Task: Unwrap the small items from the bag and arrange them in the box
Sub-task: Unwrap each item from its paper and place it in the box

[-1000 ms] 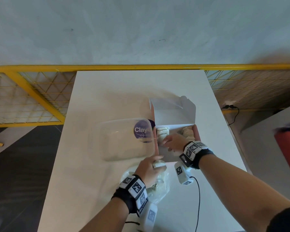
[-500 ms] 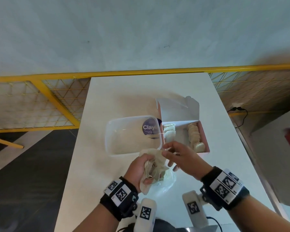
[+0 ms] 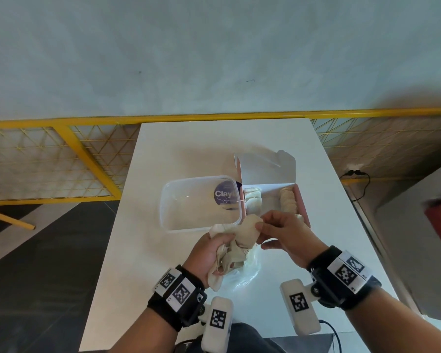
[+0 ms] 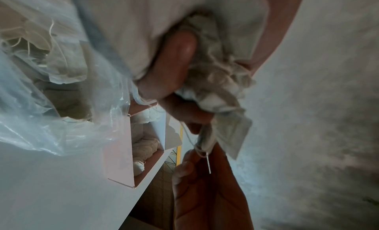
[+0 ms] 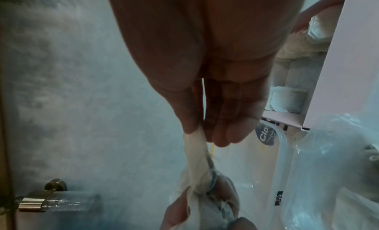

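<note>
White bench point(image 3: 163, 154) is carrying the pink box point(image 3: 302, 207), half filled. Above the plastic bag point(image 3: 247, 273) your left hand point(image 3: 209, 253) is gripping a cloth bundle point(image 3: 239, 240) while your right hand point(image 3: 288, 233) is pinching its corner, probably to peel the wrap open.

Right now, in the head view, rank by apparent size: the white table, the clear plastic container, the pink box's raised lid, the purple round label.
1. White table.
2. Clear plastic container.
3. Pink box's raised lid, somewhat smaller, though it stands tilted and farther off, so this is less sure.
4. Purple round label.
</note>
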`<act>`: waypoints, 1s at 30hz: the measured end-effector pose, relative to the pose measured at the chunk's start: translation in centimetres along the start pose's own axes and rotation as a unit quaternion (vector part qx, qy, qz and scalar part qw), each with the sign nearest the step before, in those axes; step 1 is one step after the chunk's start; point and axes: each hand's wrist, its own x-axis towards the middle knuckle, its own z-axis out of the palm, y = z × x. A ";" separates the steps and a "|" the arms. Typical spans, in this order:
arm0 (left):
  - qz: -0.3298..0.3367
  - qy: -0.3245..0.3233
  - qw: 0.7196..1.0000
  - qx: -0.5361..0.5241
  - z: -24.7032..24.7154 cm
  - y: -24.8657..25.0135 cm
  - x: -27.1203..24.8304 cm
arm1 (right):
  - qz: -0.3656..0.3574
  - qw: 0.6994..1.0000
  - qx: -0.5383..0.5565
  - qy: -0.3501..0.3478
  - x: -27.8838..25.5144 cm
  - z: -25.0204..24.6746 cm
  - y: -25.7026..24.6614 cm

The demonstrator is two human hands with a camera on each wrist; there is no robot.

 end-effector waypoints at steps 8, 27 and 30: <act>0.013 0.044 0.998 -0.042 -0.7 0.1 0.6 | -0.093 0.987 -0.112 0.073 -1.7 -1.6 -1.3; 0.126 0.044 0.989 0.059 -0.2 0.0 0.0 | -0.021 0.993 -0.109 -0.049 -0.7 0.7 0.1; 0.027 0.052 0.998 -0.032 -0.6 0.5 -0.3 | -0.033 0.993 -0.097 -0.053 -1.1 0.5 -0.4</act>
